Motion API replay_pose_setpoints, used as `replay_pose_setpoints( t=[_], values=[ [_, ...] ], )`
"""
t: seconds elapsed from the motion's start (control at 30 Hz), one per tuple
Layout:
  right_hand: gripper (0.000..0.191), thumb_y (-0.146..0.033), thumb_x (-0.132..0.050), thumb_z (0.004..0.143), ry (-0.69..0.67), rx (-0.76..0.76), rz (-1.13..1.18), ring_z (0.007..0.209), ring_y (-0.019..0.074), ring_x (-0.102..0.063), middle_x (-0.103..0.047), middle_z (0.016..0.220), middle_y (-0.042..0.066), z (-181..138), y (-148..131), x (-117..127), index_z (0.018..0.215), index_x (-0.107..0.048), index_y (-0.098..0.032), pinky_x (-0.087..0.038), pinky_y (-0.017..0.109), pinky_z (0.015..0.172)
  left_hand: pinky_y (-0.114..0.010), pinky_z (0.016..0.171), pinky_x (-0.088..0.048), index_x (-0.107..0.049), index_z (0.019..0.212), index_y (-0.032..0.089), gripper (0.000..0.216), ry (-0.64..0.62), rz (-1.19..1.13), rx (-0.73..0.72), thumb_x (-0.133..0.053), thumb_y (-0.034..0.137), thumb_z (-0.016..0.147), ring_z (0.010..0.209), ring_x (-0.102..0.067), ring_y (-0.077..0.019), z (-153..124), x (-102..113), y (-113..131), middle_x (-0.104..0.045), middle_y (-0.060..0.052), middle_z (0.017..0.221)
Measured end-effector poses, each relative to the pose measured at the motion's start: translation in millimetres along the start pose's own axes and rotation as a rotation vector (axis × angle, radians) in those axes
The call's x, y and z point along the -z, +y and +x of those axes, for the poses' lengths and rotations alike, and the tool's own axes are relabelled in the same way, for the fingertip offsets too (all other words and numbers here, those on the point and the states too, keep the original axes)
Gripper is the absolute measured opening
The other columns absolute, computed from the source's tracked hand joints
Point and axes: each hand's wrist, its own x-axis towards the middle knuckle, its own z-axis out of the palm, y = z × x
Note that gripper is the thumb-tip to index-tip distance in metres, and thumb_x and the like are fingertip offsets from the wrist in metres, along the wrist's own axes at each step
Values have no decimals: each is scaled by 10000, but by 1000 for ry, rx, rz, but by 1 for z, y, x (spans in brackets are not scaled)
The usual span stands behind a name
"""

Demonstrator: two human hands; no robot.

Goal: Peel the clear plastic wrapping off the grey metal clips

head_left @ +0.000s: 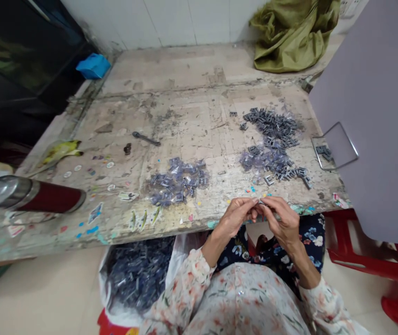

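My left hand (238, 215) and my right hand (281, 218) meet at the table's front edge, fingertips pinched together. Between them is a small grey part (261, 203), mostly covered by the fingers, so its shape is hard to make out. Just beyond my hands lie loose grey plastic pieces (268, 179), some shaped like a letter E. Behind these spreads a larger heap of grey plastic pieces (275, 123), with clear purplish pieces (255, 158) mixed in. Left of my hands is a pile of clear pieces with grey parts (180, 181).
A white sack (104, 274) full of dark parts stands below the edge. On the table (192, 116) are a red thermos (54, 195), a grey rod-like tool (146, 138), a blue box (93, 66) and olive cloth (293, 37). A grey panel (376, 116) and red stool (369, 260) are right.
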Motion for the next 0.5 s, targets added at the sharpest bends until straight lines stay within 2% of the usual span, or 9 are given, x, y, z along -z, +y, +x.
replay_pose_setpoints(
  t=[0.07,0.13,0.2,0.3,0.4,0.5],
  values=[
    [121,-255,-584,917,66,-220,62,776,174,-693,-714,882,54,-2,2,-1,989,-670,-208,-595,311,707,-233,535,-401,-696,731,119,407,58,155,-68,-629,513,809,502,-472,-95,3,1,-2,-548,-1,559],
    [188,-365,-575,920,119,-478,196,649,150,-677,-710,822,38,-3,4,-2,968,-642,-196,-595,287,612,-238,552,-401,-697,769,133,328,191,381,-208,-585,428,858,534,-485,-106,9,1,-2,-555,1,600],
    [274,-459,-587,897,156,-663,356,570,132,-654,-707,787,23,-3,6,-3,952,-612,-192,-592,272,547,-247,617,-426,-693,790,150,210,316,638,-372,-569,298,872,618,-531,-123,20,1,-1,-587,-12,688],
    [352,-536,-631,840,161,-772,506,541,124,-643,-701,756,9,-2,9,-4,900,-588,-192,-594,265,510,-265,726,-460,-686,895,178,123,432,972,-506,-568,206,873,781,-596,-156,38,-6,1,-626,-45,885],
    [372,-547,-658,815,146,-808,540,539,116,-642,-689,725,-1,-4,11,-6,894,-589,-190,-591,246,501,-283,709,-476,-651,1006,185,156,513,1213,-488,-574,260,893,861,-616,-193,55,-15,2,-601,-81,1029],
    [369,-536,-666,815,141,-820,543,538,99,-636,-680,710,-10,-7,14,-7,906,-597,-185,-590,224,513,-288,685,-477,-625,1005,184,145,530,1332,-491,-532,250,916,878,-615,-204,65,-20,-1,-578,-95,1076]
  ],
)
